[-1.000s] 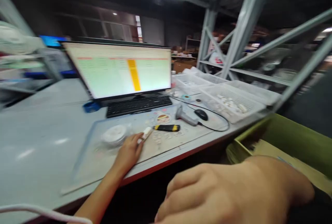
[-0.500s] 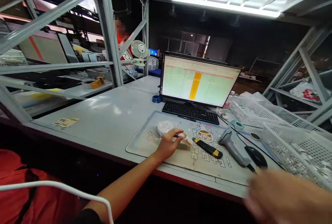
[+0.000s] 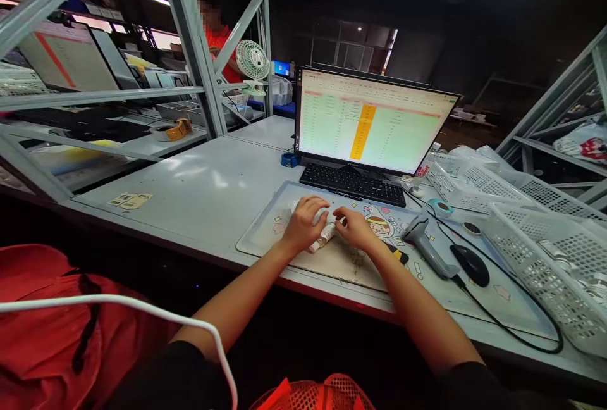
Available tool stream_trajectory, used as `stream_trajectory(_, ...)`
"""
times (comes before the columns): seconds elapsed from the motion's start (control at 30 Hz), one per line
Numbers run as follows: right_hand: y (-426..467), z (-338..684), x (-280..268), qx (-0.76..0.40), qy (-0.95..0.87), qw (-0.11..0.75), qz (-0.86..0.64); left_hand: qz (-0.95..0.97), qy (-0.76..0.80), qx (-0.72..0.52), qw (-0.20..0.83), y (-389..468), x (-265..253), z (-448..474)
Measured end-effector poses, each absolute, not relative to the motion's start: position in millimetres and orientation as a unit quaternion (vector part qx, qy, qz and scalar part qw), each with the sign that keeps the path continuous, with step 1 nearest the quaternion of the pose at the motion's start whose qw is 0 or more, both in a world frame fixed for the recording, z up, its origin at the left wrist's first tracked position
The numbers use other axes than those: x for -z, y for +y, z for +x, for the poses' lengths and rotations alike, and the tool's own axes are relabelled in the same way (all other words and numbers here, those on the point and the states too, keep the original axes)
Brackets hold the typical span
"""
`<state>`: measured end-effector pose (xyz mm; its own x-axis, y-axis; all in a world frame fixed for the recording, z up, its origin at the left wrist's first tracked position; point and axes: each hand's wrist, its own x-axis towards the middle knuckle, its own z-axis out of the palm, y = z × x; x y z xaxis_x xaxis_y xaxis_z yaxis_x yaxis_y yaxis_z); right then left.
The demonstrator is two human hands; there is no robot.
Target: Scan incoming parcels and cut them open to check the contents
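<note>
A small white bottle-like item (image 3: 324, 237) with a clear section lies tilted on the desk mat (image 3: 258, 233), between my hands. My left hand (image 3: 305, 225) is just behind and left of it, fingers curved and apart from the thumb. On the other side, my right hand (image 3: 355, 228) has bent, parted fingers, their tips close to the item's far end. Whether either hand touches it is hard to make out. Clear crinkled wrap (image 3: 293, 207) shows partly behind my left hand. A black-and-yellow utility knife (image 3: 399, 254) is mostly hidden by my right forearm.
Beyond the mat stand a keyboard (image 3: 353, 183) and a monitor (image 3: 374, 122). To the right are a barcode scanner (image 3: 429, 248), a mouse (image 3: 469, 264) and white baskets (image 3: 531, 258) holding small bottles. Blue tape (image 3: 289, 159) sits left of the keyboard. A person works beyond the rack.
My right hand has come from the lower right to the mat, facing my left. My left hand's pinch on a small white item has loosened. The view has tilted down.
</note>
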<state>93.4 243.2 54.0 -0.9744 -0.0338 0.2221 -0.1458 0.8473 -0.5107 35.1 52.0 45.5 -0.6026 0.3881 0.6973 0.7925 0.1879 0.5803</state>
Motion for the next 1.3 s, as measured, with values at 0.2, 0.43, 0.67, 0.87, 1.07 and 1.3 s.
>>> stream_trajectory(0.2,226.9,99.8,-35.0,-0.235,-0.964,0.087,0.088,-0.168,-0.882,0.390,0.203,5.6,-32.0,3.4)
stream_trajectory(0.43,228.9,68.7,-39.7,-0.318,-0.942,0.103,-0.023,-0.128,-0.915,0.368,0.104,-27.2,-15.6,6.3)
stream_trajectory(0.67,216.9,16.4,-26.8,-0.406,-0.907,0.080,-0.078,-0.152,-0.920,0.361,0.028,-8.1,-24.9,-11.1)
stream_trajectory(0.87,217.2,11.9,-14.9,-0.503,-0.857,0.088,-0.070,-0.145,-0.885,0.421,-0.138,-2.7,-27.9,-41.1)
stream_trajectory(1.07,211.3,20.3,-24.5,-0.597,-0.789,0.145,-0.033,-0.142,-0.791,0.574,-0.157,-0.7,-27.7,-32.5)
stream_trajectory(1.3,191.6,46.6,-52.0,-0.590,-0.756,0.282,-0.023,-0.198,-0.622,0.748,-0.119,9.1,-38.4,-4.3)
